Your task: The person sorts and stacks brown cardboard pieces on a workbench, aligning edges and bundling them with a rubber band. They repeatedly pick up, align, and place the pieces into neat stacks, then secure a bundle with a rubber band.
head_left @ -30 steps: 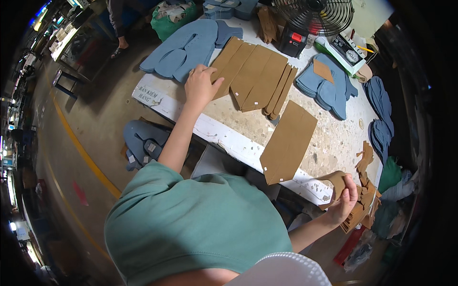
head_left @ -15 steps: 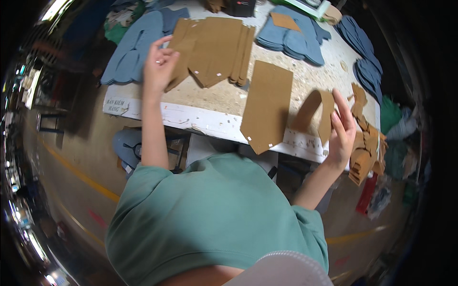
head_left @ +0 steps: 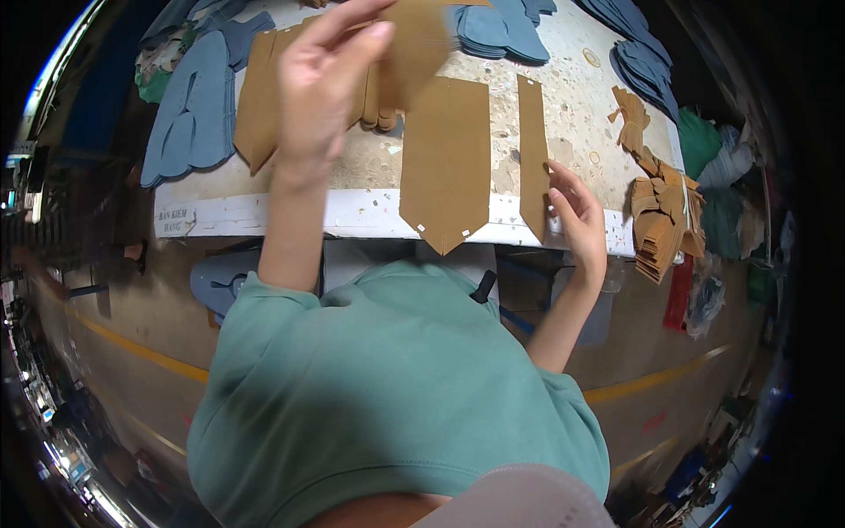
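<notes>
My left hand (head_left: 321,84) is raised over the far part of the table, pinching a brown, leather-like panel (head_left: 415,53) that is blurred by motion. Beneath that panel, a larger brown panel with a pointed near end (head_left: 445,167) lies flat, two small white marks by its tip. To its right rests a narrow brown strip (head_left: 532,158). My right hand (head_left: 583,224) is at the strip's right edge, fingers apart and curved; whether the fingertips touch it is hard to tell. More brown panels (head_left: 262,106) lie behind my left hand, partly hidden.
Blue-grey cut pieces are stacked at the left (head_left: 189,114), far middle (head_left: 502,35) and far right (head_left: 647,75). A tied bundle of tan pieces (head_left: 664,220) hangs at the table's right edge. The white front edge (head_left: 361,209) runs before me.
My left hand has lifted a brown panel from the far pile and moved right. The strip that curled up in my right hand now lies flat beside the pointed panel. The whole view has shifted.
</notes>
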`<state>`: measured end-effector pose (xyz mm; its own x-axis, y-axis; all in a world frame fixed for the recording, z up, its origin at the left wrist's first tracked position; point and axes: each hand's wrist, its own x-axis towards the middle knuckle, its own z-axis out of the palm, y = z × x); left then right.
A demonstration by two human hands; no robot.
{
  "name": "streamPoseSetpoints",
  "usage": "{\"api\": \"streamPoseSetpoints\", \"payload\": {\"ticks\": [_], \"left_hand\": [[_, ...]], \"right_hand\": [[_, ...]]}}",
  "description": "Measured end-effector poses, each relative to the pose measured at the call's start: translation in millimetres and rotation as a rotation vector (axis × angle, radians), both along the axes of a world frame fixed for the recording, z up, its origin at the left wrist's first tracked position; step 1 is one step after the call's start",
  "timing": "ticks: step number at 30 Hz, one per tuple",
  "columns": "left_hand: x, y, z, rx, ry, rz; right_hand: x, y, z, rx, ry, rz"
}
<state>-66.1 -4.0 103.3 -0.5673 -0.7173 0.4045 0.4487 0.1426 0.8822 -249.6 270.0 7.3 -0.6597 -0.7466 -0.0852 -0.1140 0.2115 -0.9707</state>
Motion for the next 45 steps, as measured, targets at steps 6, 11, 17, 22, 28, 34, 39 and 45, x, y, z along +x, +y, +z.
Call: {"api": "streamPoseSetpoints", "payload": {"ticks": [6, 11, 17, 22, 28, 34, 39, 45], "left_hand": [[-45, 76, -49, -0.007, -0.041, -0.341], [-24, 112, -93, 0.275, -0.469, -0.546], [-22, 113, -97, -0.109, -0.605, -0.381], [-22, 121, -95, -0.145, -0.587, -0.280], [-21, 122, -97, -0.274, -0.639, -0.251], [-12, 123, -100, -0.966, -0.744, -0.134], [-10, 128, -108, -1.002, -0.746, -0.262], [14, 105, -92, -0.833, -0.621, -0.401]], "right_hand": [[-2, 2, -1, 0.005, -0.013, -0.002], [-5, 1, -6, -0.030, -0.054, -0.035], [-10, -17, -13, -0.080, 0.079, -0.033], [-9, -10, -11, -0.075, 0.084, -0.010], [-5, -7, -4, -0.012, 0.060, 0.053], [9, -22, 5, 0.093, 0.464, -0.089], [10, -34, 7, 0.148, 0.613, -0.024], [-22, -41, 28, 0.195, 0.787, 0.012]]}}
